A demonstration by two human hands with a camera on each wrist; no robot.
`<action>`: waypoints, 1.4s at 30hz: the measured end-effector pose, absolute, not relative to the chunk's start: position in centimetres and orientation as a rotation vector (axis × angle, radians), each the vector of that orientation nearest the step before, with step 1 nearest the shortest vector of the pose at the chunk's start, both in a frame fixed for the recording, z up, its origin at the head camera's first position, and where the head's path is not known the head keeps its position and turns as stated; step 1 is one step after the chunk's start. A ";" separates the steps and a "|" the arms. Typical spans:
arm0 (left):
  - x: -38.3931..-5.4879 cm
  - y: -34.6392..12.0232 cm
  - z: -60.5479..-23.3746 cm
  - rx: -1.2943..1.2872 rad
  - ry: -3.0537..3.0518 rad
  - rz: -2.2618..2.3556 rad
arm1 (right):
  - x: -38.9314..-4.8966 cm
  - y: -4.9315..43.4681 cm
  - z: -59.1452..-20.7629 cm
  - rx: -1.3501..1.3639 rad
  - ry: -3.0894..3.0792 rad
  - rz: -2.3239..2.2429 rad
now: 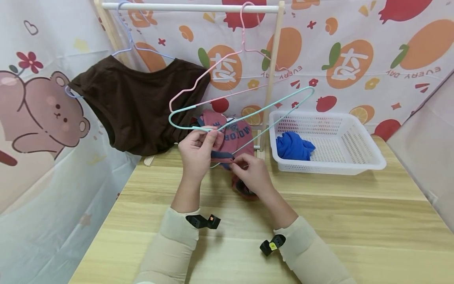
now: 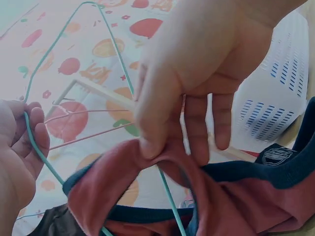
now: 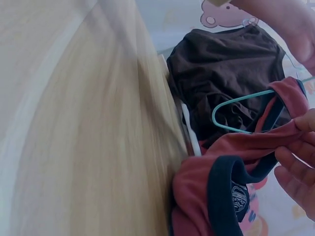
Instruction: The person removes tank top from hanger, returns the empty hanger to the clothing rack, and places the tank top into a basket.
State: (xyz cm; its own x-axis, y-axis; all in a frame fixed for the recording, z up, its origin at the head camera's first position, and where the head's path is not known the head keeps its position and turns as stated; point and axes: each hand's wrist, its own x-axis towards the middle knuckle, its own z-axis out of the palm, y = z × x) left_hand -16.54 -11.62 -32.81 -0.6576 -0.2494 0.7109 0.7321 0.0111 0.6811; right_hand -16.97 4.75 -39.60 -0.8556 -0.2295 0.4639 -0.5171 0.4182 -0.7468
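Observation:
My left hand [image 1: 196,152] pinches a turquoise wire hanger [image 1: 262,110] that tilts above the table. Red cloth lies close by its fingers. A dusty-red shirt [image 1: 244,139] with navy trim and printed lettering hangs partly on this hanger, its lower part bunched toward the tabletop. Between thumb and fingers, my right hand [image 1: 252,173] pinches a navy-edged strip of the shirt. The left wrist view has the hanger wire passing through an opening in the red cloth [image 2: 106,184]. In the right wrist view, one rounded hanger end shows beyond the shirt [image 3: 197,184].
A small rack with a white rail [image 1: 191,7] stands at the back. From it hang a dark brown top [image 1: 142,102] on a blue hanger and a bare pink hanger [image 1: 242,35]. To the right, a white basket [image 1: 333,167] holds blue cloth [image 1: 293,146].

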 end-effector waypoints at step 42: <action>-14.1 -19.8 -28.1 -0.338 -0.836 -1.862 | -17.0 6.8 -41.0 0.550 -2.501 1.387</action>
